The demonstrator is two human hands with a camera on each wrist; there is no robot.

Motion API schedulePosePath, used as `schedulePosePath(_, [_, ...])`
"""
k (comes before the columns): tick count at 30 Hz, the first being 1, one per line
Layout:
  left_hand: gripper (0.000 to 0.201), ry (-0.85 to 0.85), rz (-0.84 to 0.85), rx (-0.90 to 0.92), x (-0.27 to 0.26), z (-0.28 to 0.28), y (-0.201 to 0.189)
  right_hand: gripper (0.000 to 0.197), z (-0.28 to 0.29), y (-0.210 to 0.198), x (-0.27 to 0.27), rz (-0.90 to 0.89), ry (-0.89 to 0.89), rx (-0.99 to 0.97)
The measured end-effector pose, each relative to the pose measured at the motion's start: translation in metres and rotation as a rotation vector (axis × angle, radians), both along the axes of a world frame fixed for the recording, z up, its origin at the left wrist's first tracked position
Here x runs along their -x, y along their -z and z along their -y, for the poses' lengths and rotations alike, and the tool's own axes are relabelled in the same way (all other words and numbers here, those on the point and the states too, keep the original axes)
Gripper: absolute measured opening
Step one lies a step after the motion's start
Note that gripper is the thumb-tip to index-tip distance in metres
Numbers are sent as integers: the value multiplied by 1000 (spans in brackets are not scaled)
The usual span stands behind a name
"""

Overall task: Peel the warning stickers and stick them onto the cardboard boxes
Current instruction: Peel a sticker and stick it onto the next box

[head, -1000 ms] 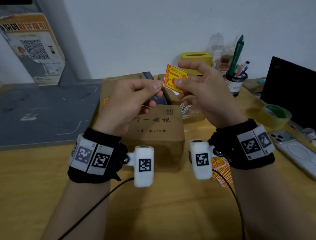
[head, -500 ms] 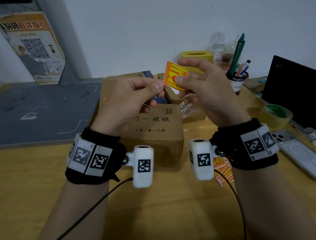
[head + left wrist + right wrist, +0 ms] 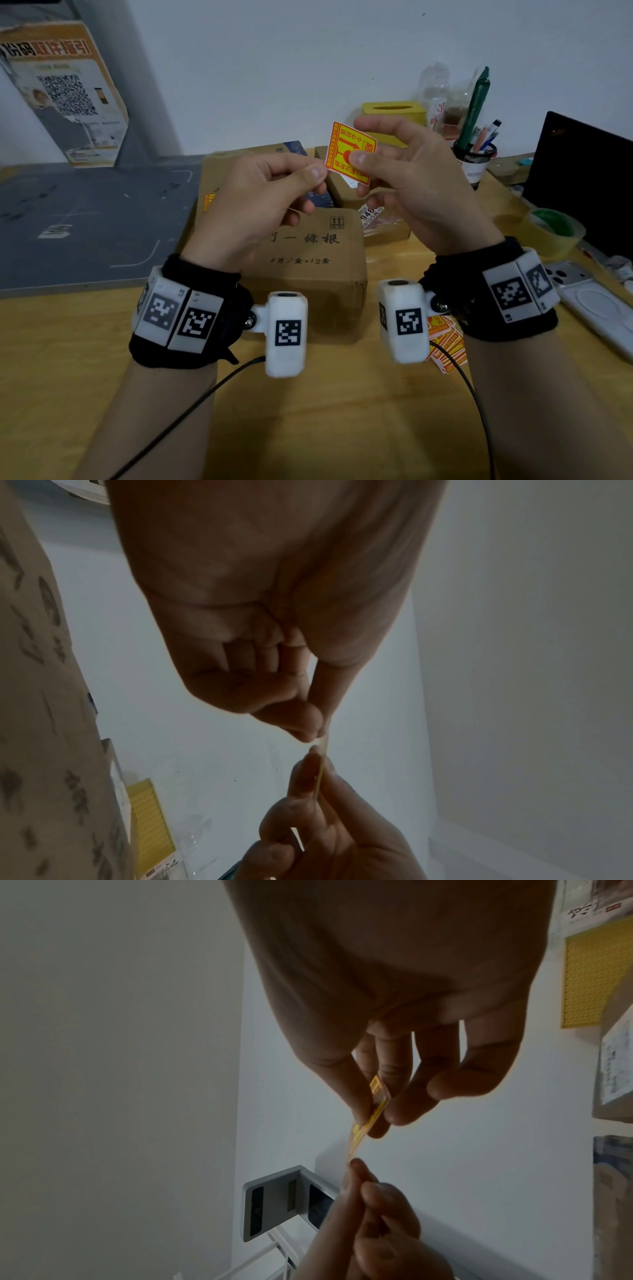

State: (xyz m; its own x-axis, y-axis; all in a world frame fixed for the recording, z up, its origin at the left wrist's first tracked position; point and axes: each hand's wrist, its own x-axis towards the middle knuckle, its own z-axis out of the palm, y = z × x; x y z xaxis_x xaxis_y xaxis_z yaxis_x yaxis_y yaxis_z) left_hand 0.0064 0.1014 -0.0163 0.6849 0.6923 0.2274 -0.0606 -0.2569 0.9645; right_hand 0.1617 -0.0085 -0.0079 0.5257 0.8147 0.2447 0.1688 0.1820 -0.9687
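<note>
Above the cardboard box (image 3: pixel 301 253) on the table (image 3: pixel 308 411), the right hand (image 3: pixel 414 185) pinches the yellow-and-red warning sticker (image 3: pixel 349 152) between thumb and fingers, holding it upright in the air. The left hand (image 3: pixel 253 202) pinches the sticker's lower left corner with thumb and forefinger, its other fingers curled. More stickers (image 3: pixel 447 342) lie on the table just right of the box

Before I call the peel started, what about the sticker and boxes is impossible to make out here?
- Yellow-and-red warning sticker: both wrist views show it edge-on, so backing separation is unreadable.
- Left hand: its grip at the sticker's corner is hidden by thumb and forefinger in the head view.
- Brown cardboard box: hands cover its top; already stuck stickers cannot be judged.
</note>
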Motion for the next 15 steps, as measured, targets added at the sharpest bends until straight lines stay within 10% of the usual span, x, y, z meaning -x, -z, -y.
schedulePosePath(15, [12, 34, 40, 10, 0, 1, -1, 36, -5, 5, 2, -113, -108, -14])
